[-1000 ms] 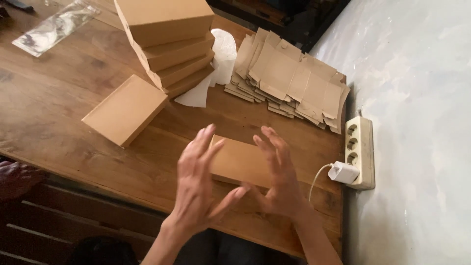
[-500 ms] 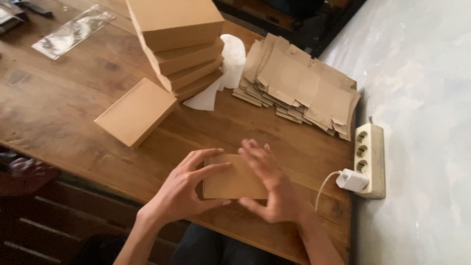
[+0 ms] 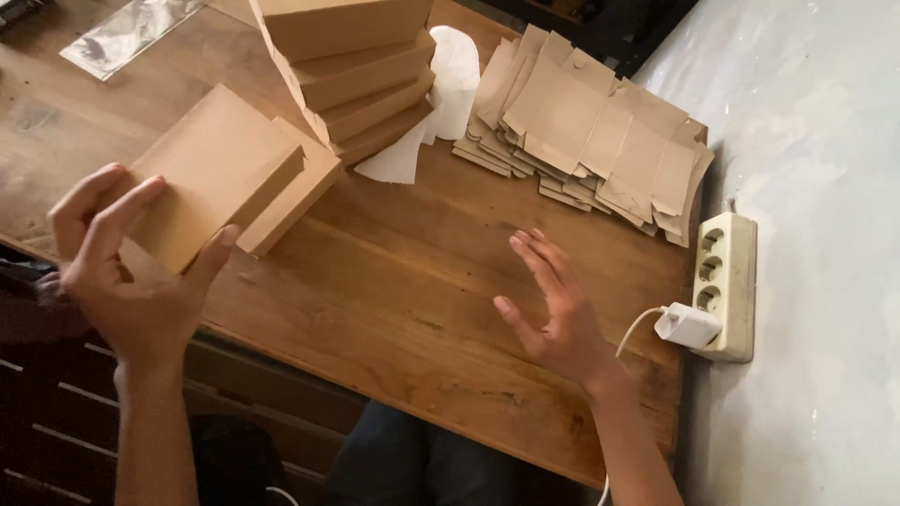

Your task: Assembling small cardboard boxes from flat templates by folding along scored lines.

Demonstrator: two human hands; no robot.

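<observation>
My left hand (image 3: 127,272) grips a flat brown cardboard box (image 3: 216,173) at its near end, held over the left part of the wooden table (image 3: 394,272). That box overlaps another closed brown box (image 3: 298,195) lying on the table. My right hand (image 3: 553,309) hovers open above the table's right side, fingers spread, holding nothing. A leaning stack of several closed brown boxes (image 3: 352,70) stands at the back. A heap of flat unfolded box blanks (image 3: 586,126) lies at the back right.
White paper (image 3: 441,89) lies between the stack and the blanks. A clear plastic bag (image 3: 127,33) rests at the back left. A beige power strip (image 3: 727,281) with a white plug (image 3: 687,325) sits on the table's right edge, beside a pale wall.
My hands have parted. The left hand carried the box from the table's middle over to the left, above the lying box. The right hand let go and stays open.
</observation>
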